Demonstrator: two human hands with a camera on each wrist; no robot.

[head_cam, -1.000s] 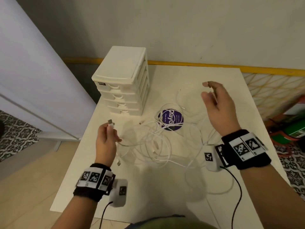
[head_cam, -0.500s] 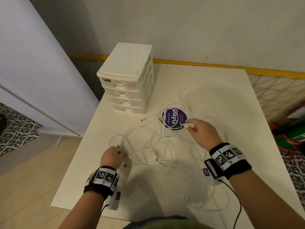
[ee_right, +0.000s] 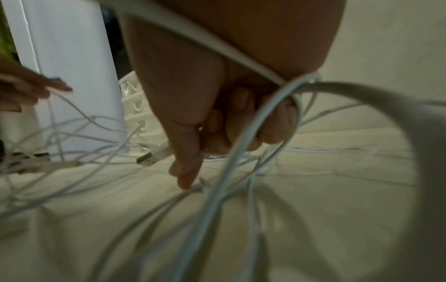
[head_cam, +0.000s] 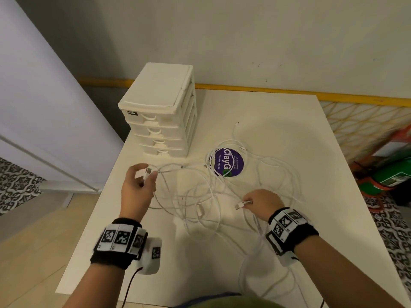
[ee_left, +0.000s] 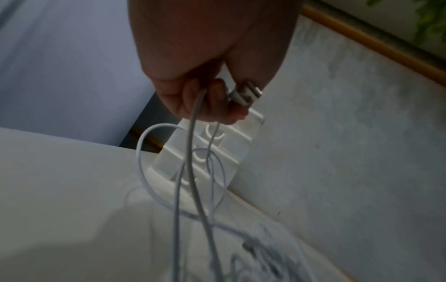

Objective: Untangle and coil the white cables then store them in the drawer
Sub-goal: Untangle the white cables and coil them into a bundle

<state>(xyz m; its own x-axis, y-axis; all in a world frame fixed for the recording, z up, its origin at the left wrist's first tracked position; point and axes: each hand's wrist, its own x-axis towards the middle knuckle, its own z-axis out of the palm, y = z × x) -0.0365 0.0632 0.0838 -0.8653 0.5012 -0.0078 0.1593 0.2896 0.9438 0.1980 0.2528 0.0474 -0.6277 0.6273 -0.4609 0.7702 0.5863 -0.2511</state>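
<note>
A tangle of white cables [head_cam: 200, 196] sprawls over the middle of the white table [head_cam: 289, 121]. My left hand [head_cam: 142, 178] is raised above the table's left side and pinches a white USB plug [head_cam: 148, 171], seen close in the left wrist view as the plug [ee_left: 246, 93] with cable strands [ee_left: 193, 152] hanging from the fingers. My right hand [head_cam: 260, 201] sits low over the cables at the right and grips another USB plug [head_cam: 241, 205]; the right wrist view shows that plug [ee_right: 154, 155] and cable loops [ee_right: 241, 152] round the fingers. The white drawer unit [head_cam: 160, 112] stands behind, all drawers closed.
A round purple sticker [head_cam: 228, 162] lies on the table under some cable loops. The wall runs along the table's far edge, with a yellow strip [head_cam: 333, 96]. A pale door panel [head_cam: 44, 107] stands at the left, and green and orange items [head_cam: 391, 174] sit on the floor at the right.
My left hand has lifted up and away from the table with its USB plug. My right hand has moved from the purple sticker toward me, carrying a plug end.
</note>
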